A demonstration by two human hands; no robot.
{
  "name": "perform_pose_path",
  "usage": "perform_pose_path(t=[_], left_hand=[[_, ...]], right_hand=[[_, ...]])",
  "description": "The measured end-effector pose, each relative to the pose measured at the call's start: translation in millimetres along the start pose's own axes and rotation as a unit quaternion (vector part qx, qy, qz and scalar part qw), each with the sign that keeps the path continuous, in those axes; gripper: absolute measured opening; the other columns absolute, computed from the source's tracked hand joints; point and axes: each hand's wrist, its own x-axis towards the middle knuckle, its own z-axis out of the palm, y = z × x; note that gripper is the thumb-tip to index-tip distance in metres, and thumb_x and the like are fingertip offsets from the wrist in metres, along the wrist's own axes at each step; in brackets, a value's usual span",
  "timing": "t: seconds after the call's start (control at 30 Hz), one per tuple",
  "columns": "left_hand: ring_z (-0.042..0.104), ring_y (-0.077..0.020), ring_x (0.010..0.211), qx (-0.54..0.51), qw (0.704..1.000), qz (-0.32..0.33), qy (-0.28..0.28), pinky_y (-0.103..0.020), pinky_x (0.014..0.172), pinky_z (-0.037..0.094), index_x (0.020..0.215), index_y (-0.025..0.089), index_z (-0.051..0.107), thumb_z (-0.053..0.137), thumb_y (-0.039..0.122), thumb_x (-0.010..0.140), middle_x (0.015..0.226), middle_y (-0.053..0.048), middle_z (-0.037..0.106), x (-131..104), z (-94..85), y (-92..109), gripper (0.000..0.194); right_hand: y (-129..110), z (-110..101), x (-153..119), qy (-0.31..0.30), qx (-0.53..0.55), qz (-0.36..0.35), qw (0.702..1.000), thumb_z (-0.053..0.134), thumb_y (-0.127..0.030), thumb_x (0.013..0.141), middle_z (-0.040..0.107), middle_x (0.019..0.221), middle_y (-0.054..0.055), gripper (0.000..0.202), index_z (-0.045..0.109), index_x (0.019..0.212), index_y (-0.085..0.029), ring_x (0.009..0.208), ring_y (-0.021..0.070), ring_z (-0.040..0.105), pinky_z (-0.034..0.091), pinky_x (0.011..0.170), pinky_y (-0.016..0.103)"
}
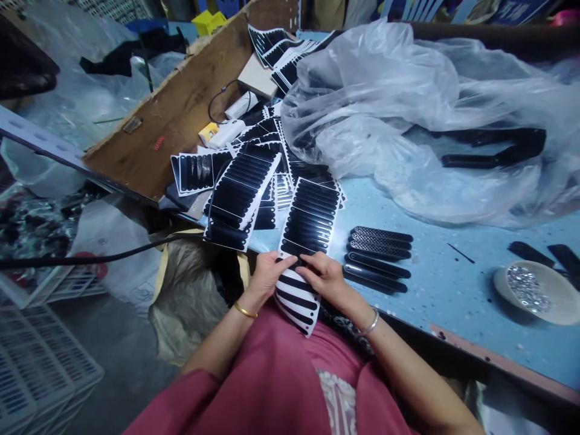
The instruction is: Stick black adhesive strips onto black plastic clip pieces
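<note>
A white backing sheet with rows of black adhesive strips lies over the table's near edge, its lower end hanging down with white gaps between strips. My left hand pinches its left edge, thumb on top. From the right, my right hand has its fingers closed at the same row; whether a strip is between them I cannot make out. Right of the sheet lie several long black rounded pieces, the upper ones with a patterned face. More strip sheets are heaped to the left.
A large clear plastic bag with black pieces inside covers the back right of the blue table. A bowl of small shiny metal parts stands at right. A wooden board borders the left, with white crates below.
</note>
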Motion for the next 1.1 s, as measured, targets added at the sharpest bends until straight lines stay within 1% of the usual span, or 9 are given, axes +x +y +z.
perform_pose_path(t=[0.17, 0.37, 0.47, 0.53, 0.7, 0.8, 0.93, 1.03, 1.1], left_hand=[[0.060, -0.0122, 0.061, -0.053, 0.998, -0.021, -0.004, -0.024, 0.062, 0.047, 0.074, 0.010, 0.073, 0.085, 0.039, 0.065, 0.065, -0.002, 0.068, -1, -3.7, 0, 0.032], [0.063, -0.0155, 0.062, -0.094, 0.994, -0.038, -0.050, -0.026, 0.063, 0.048, 0.076, 0.011, 0.074, 0.086, 0.031, 0.060, 0.070, -0.005, 0.071, -2, -4.0, 4, 0.029], [0.061, -0.0158, 0.062, 0.015, 0.999, 0.000, -0.044, -0.026, 0.063, 0.046, 0.076, 0.011, 0.074, 0.085, 0.035, 0.062, 0.069, -0.005, 0.070, -2, -8.8, 1, 0.030], [0.060, -0.0165, 0.065, 0.152, 0.986, 0.072, -0.009, -0.026, 0.064, 0.044, 0.074, 0.014, 0.073, 0.086, 0.037, 0.061, 0.068, -0.004, 0.069, 0, -15.4, -1, 0.029], [0.061, -0.0228, 0.076, 0.374, 0.879, 0.267, 0.128, -0.027, 0.071, 0.042, 0.085, 0.019, 0.074, 0.093, 0.030, 0.048, 0.066, -0.004, 0.062, 4, -31.5, 4, 0.043], [0.061, -0.0229, 0.076, 0.403, 0.866, 0.288, 0.072, -0.028, 0.075, 0.042, 0.087, 0.021, 0.076, 0.084, 0.027, 0.063, 0.072, -0.007, 0.066, 5, -32.8, 7, 0.026], [0.059, -0.0188, 0.068, 0.367, 0.892, 0.262, -0.029, -0.027, 0.070, 0.041, 0.083, 0.023, 0.076, 0.070, 0.020, 0.075, 0.074, -0.006, 0.069, 5, -27.7, 5, 0.011], [0.045, -0.0135, 0.052, 0.379, 0.890, 0.255, -0.004, -0.026, 0.060, 0.034, 0.070, 0.021, 0.072, 0.072, 0.020, 0.073, 0.055, 0.000, 0.055, 6, -22.1, 5, 0.002], [0.041, -0.0129, 0.052, 0.402, 0.875, 0.270, 0.018, -0.026, 0.060, 0.031, 0.062, 0.020, 0.067, 0.069, 0.018, 0.073, 0.054, 0.000, 0.052, 5, -16.9, 8, 0.011]], right_hand=[[0, 3, 0, 0.019, -0.002, -0.016, 1.000, 0.065, -0.035, 0.089, 0.063, 0.070, 0.004, 0.025, 0.074, 0.103, -0.017, 0.065, 0.0165, 0.059, 0.050, 0.059, 0.030], [-4, 0, 2, 0.002, 0.014, 0.006, 1.000, 0.064, -0.037, 0.088, 0.062, 0.071, 0.003, 0.028, 0.072, 0.107, -0.018, 0.064, 0.0153, 0.059, 0.051, 0.061, 0.029], [-1, 1, 1, -0.004, -0.003, -0.003, 1.000, 0.068, -0.041, 0.085, 0.062, 0.071, 0.003, 0.034, 0.070, 0.109, -0.017, 0.063, 0.0158, 0.058, 0.050, 0.059, 0.029], [1, 3, 0, -0.001, -0.020, -0.025, 0.999, 0.070, -0.041, 0.083, 0.062, 0.072, 0.005, 0.038, 0.069, 0.111, -0.016, 0.063, 0.0169, 0.058, 0.050, 0.059, 0.030], [5, 10, -2, -0.030, -0.086, -0.038, 0.995, 0.064, -0.031, 0.087, 0.062, 0.078, 0.007, 0.033, 0.066, 0.117, -0.016, 0.069, 0.0197, 0.059, 0.051, 0.062, 0.033], [5, 11, -2, -0.030, -0.089, -0.031, 0.995, 0.065, -0.031, 0.086, 0.062, 0.079, 0.006, 0.034, 0.065, 0.117, -0.017, 0.070, 0.0195, 0.059, 0.051, 0.063, 0.033], [6, 12, -2, -0.022, -0.087, -0.035, 0.995, 0.064, -0.032, 0.086, 0.061, 0.078, 0.006, 0.031, 0.066, 0.114, -0.018, 0.070, 0.0193, 0.058, 0.051, 0.064, 0.032], [7, 13, -5, -0.016, -0.111, -0.046, 0.993, 0.062, -0.034, 0.088, 0.061, 0.077, 0.007, 0.031, 0.066, 0.112, -0.015, 0.070, 0.0196, 0.057, 0.048, 0.065, 0.032], [6, 14, -6, -0.008, -0.165, -0.039, 0.985, 0.063, -0.040, 0.087, 0.061, 0.077, 0.008, 0.035, 0.067, 0.110, -0.013, 0.071, 0.0211, 0.056, 0.046, 0.065, 0.032]])
